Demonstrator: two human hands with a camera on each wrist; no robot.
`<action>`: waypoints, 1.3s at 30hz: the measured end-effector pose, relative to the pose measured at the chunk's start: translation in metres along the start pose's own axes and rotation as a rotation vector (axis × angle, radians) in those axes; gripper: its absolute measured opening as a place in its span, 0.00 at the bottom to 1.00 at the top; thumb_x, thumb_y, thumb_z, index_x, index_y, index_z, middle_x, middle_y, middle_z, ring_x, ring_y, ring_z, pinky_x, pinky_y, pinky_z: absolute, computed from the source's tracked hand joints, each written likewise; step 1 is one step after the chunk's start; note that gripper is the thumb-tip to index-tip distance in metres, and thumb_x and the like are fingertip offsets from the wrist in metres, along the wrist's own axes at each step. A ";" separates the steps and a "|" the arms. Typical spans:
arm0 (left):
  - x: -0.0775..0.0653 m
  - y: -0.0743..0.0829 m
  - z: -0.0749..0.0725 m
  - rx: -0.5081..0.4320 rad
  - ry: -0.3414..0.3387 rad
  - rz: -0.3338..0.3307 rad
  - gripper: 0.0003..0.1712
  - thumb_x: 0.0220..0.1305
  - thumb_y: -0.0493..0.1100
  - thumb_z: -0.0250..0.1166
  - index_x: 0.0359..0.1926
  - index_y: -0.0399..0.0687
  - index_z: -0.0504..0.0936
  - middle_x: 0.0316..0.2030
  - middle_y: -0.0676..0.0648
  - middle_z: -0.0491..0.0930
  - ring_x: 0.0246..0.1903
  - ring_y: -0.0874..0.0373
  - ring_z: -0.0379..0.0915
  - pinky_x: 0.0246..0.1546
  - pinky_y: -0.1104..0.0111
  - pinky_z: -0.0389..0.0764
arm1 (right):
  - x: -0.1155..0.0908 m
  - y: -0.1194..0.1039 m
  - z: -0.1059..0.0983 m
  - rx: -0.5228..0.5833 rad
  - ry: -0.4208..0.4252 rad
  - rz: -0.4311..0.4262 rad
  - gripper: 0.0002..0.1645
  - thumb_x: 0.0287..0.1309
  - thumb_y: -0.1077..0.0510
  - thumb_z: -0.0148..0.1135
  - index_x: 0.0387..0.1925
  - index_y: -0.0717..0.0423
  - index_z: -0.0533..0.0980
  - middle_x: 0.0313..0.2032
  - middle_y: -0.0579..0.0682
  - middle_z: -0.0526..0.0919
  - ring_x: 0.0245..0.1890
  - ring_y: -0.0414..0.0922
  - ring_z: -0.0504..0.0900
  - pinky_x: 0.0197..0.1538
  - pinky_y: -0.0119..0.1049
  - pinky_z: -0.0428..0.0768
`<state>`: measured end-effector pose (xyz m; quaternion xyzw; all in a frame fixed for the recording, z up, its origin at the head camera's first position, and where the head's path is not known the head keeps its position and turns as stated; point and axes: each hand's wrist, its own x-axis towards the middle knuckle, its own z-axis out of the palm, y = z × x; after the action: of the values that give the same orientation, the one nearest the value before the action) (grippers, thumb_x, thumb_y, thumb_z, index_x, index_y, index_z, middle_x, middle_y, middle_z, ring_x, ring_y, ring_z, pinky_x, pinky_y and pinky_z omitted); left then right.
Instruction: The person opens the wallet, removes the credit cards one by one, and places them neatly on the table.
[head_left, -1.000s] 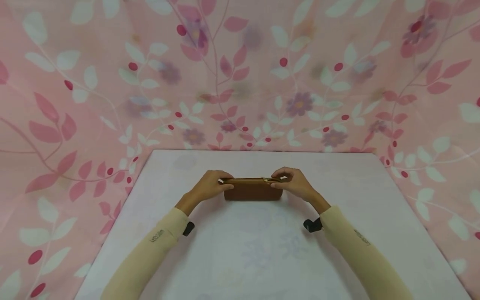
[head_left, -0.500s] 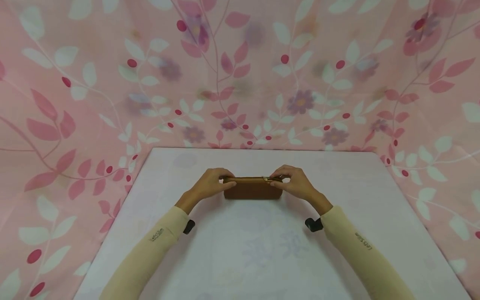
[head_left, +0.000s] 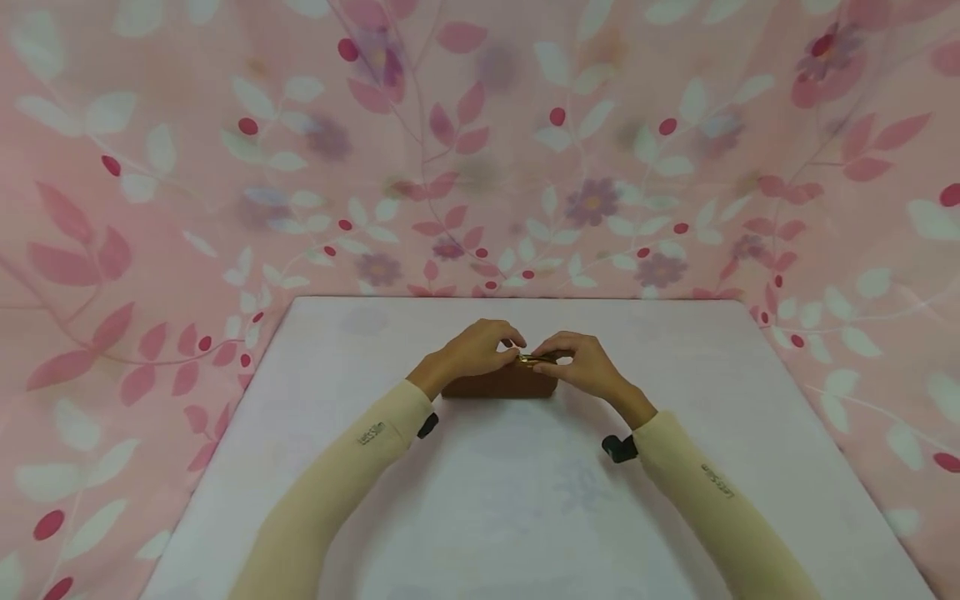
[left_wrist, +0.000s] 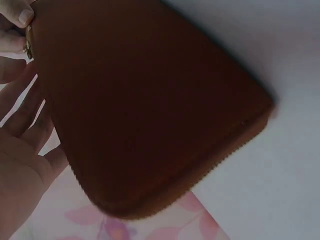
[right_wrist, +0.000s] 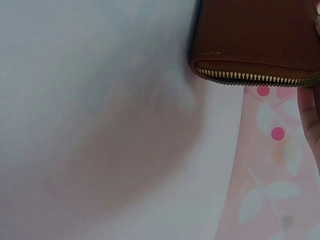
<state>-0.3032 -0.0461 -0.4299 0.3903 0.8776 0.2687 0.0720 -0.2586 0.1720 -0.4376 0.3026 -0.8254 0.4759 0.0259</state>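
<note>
A brown zip-around wallet point(head_left: 495, 385) stands on its long edge on the table, zip side up. My right hand point(head_left: 592, 367) grips its upper right corner between thumb and fingers. Close beside the gold zipper pull point(head_left: 522, 357) is my left hand point(head_left: 480, 348), its thumb and forefinger apart; I see no pinch on the pull. In the left wrist view, the fingers of my left hand point(left_wrist: 22, 150) reach along the wallet's far side, and the pull point(left_wrist: 28, 49) hangs at the upper left. Gold zipper teeth point(right_wrist: 260, 78) show along the wallet's right end, the two rows parted.
The table point(head_left: 480, 500) has a pale cloth with faint flower prints. Behind and at both sides hangs a pink floral curtain point(head_left: 480, 167). A black wrist device point(head_left: 619, 448) sits under the right cuff, another point(head_left: 428, 425) under the left.
My left hand has left the wallet's upper left corner and moved right, to the zipper pull. My right hand keeps its grip at the right corner; the wallet stays in place.
</note>
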 end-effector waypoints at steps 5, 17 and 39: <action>0.007 0.003 0.002 0.035 -0.068 -0.029 0.09 0.56 0.44 0.55 0.37 0.56 0.80 0.32 0.63 0.77 0.35 0.69 0.71 0.38 0.72 0.72 | 0.001 -0.003 0.002 0.016 -0.003 -0.001 0.13 0.42 0.63 0.66 0.35 0.62 0.79 0.35 0.57 0.78 0.35 0.52 0.77 0.39 0.48 0.74; 0.007 0.006 -0.002 0.089 0.025 -0.082 0.02 0.54 0.46 0.61 0.28 0.56 0.79 0.26 0.59 0.73 0.28 0.63 0.66 0.29 0.72 0.69 | 0.001 -0.001 -0.001 0.024 0.016 0.024 0.13 0.42 0.64 0.66 0.35 0.64 0.78 0.34 0.59 0.78 0.34 0.54 0.76 0.38 0.51 0.74; -0.022 -0.011 -0.014 -0.130 0.146 -0.218 0.03 0.50 0.44 0.63 0.22 0.54 0.79 0.20 0.58 0.76 0.22 0.63 0.71 0.24 0.70 0.72 | 0.001 0.002 0.000 0.002 0.015 0.012 0.13 0.42 0.63 0.66 0.35 0.61 0.79 0.35 0.58 0.77 0.35 0.53 0.76 0.40 0.49 0.74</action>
<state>-0.3001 -0.0733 -0.4258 0.2666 0.8985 0.3432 0.0619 -0.2605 0.1718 -0.4386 0.2943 -0.8265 0.4790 0.0289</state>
